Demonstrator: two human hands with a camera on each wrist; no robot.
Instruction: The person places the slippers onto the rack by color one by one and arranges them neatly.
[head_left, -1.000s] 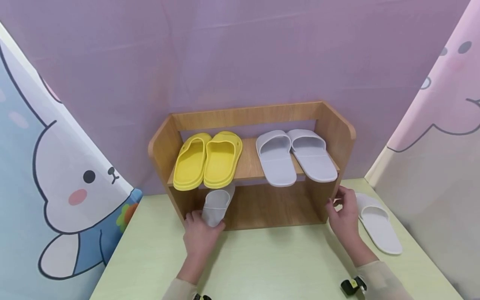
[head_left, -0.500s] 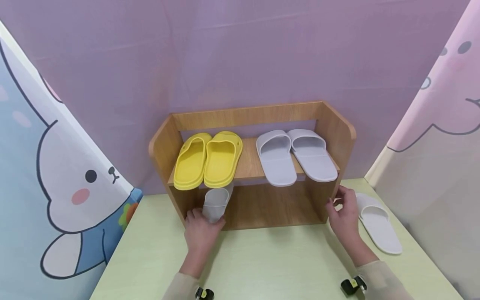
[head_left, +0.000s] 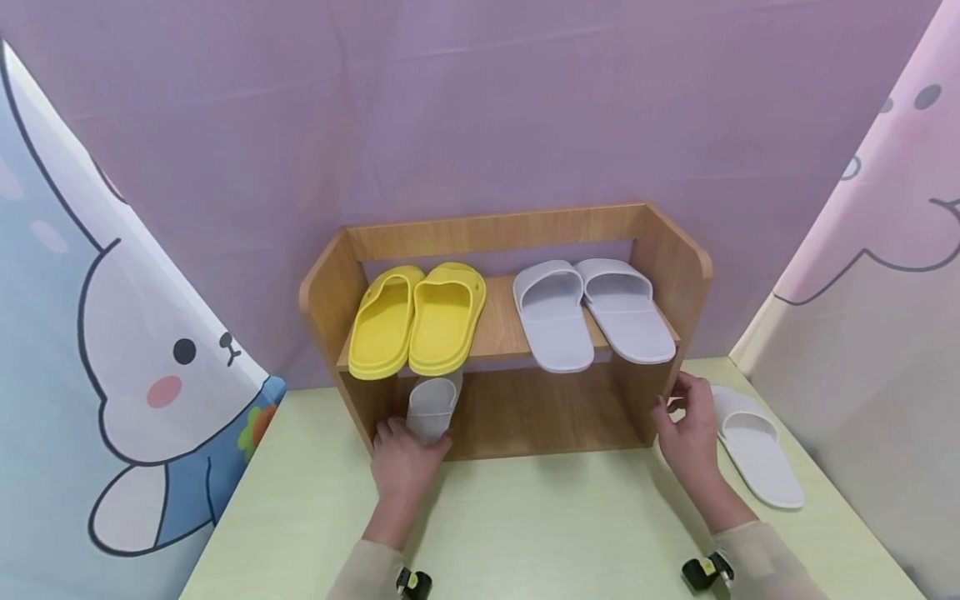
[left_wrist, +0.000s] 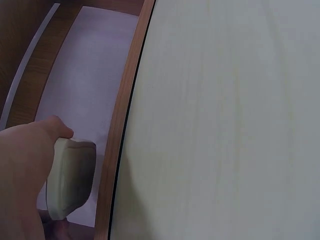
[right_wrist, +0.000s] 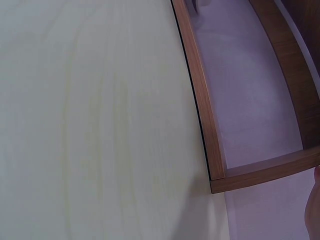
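Observation:
My left hand (head_left: 405,462) grips the near end of a white slipper (head_left: 433,408) inside the lower left of a wooden shoe rack (head_left: 495,227). Seen from the left wrist, the slipper (left_wrist: 76,177) stands tilted between thumb and fingers, above the lower shelf. At the rack's right side panel, my right hand (head_left: 688,429) holds the front edge with curled fingers; part of the grip is hidden. Only a bit of that hand (right_wrist: 313,207) shows in the right wrist view. Another white slipper (head_left: 761,454) lies on the table just right of this hand.
Yellow clogs (head_left: 446,321) stand on the upper shelf's left, and pale lilac slippers (head_left: 558,333) on its right. The pale green table (head_left: 525,533) runs in front of the rack. A purple cloth (head_left: 487,108) hangs behind, with printed curtains (head_left: 150,400) at both sides.
My left hand and its slipper have shifted slightly deeper into the lower shelf. The right hand stays at the side panel.

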